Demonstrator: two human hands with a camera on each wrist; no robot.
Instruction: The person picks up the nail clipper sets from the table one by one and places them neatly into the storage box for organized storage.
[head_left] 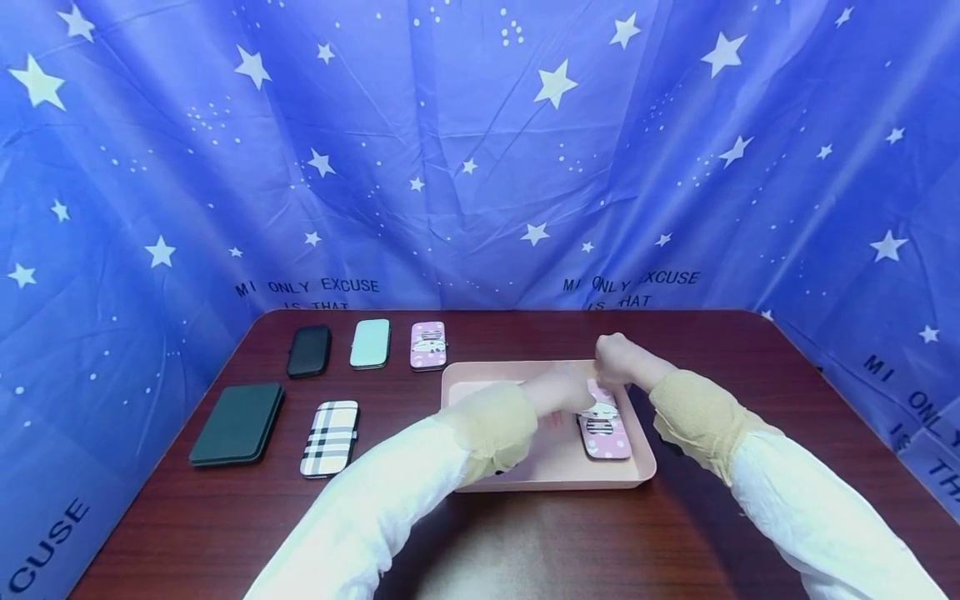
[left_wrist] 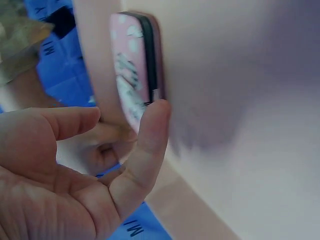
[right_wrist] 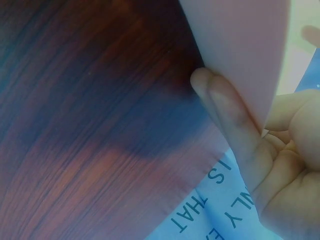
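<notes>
A pink tray (head_left: 480, 392) sits on the dark wooden table (head_left: 225, 533), with a pink patterned case (head_left: 606, 433) lying inside it at the right. My left hand (head_left: 558, 392) reaches over the case's far end. In the left wrist view its thumb (left_wrist: 150, 135) presses the case (left_wrist: 132, 65) at the clasp on its dark seam, and the index finger is stretched out, off the case. My right hand (head_left: 615, 358) is at the tray's far rim. In the right wrist view its thumb (right_wrist: 220, 100) lies along the tray's wall (right_wrist: 240, 40) and the other fingers curl on the far side.
Left of the tray lie a black case (head_left: 309, 350), a mint case (head_left: 371, 342), a second pink case (head_left: 428, 344), a large dark case (head_left: 237, 422) and a plaid case (head_left: 330, 437). Blue star-printed cloth (head_left: 480, 167) encloses the table on three sides.
</notes>
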